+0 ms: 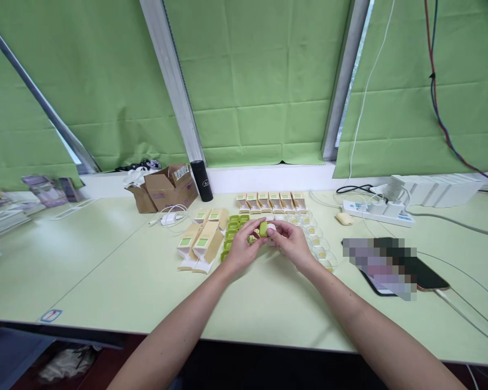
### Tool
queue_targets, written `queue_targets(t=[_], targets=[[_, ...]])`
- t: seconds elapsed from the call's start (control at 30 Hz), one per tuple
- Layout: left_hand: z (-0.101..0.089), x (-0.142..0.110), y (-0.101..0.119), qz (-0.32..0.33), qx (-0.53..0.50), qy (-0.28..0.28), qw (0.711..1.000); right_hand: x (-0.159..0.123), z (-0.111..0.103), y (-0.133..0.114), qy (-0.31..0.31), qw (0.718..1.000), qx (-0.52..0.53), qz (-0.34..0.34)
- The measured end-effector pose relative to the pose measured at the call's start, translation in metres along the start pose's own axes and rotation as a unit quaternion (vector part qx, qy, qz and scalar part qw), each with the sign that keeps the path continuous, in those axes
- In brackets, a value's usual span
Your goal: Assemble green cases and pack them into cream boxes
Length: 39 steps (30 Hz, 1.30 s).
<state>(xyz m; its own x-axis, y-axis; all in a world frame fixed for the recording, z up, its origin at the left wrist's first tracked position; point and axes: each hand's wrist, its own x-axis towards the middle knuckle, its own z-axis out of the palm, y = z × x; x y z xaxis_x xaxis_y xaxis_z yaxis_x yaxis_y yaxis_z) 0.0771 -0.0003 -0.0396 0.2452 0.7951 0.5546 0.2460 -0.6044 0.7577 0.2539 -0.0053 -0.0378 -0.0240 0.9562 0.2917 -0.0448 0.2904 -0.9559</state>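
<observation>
My left hand [242, 247] and my right hand [289, 241] meet over the middle of the pale green table [106, 271]. Both pinch a small green and white piece [265, 228] between their fingertips. Just under and left of them lies a cluster of small green caps [232, 232]. To the right runs a row of clear plastic trays [319, 244]. Beige and green small cartons [201, 242] lie flat to the left, and a row of standing open cartons [270, 201] sits behind the hands.
A torn cardboard box [166, 188] and a black cylinder [201, 180] stand at the back. A white power strip [376, 212] with plugs and cables lies at the right, with a phone [429, 276] nearer me. A white charger [168, 219] lies near the box.
</observation>
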Motion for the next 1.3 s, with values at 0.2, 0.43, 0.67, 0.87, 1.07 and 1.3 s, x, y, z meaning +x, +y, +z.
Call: queue_targets(t=[0.2,0.43,0.67,0.87,1.07,1.3], targets=[[0.015,-0.006,0.004,-0.028,-0.014,0.040,0.999,-0.002,0.008,0.000,0.041,0.999,0.034,-0.008],[0.013,-0.003,0.009,-0.037,-0.068,0.029,0.997,-0.003,0.008,-0.003,0.027,0.999,0.030,-0.020],[0.006,0.004,0.009,-0.094,-0.272,-0.012,0.958,-0.007,-0.005,-0.006,0.036,0.966,-0.169,-0.192],[0.006,0.004,0.005,-0.122,-0.320,-0.057,0.938,-0.010,-0.008,-0.004,0.000,0.876,-0.342,-0.339],[0.008,0.002,0.001,-0.144,-0.346,-0.056,0.926,-0.009,-0.008,0.001,0.005,0.846,-0.385,-0.369],[0.018,0.003,-0.004,-0.141,-0.314,-0.005,0.939,-0.010,-0.006,0.003,0.004,0.836,-0.403,-0.371]])
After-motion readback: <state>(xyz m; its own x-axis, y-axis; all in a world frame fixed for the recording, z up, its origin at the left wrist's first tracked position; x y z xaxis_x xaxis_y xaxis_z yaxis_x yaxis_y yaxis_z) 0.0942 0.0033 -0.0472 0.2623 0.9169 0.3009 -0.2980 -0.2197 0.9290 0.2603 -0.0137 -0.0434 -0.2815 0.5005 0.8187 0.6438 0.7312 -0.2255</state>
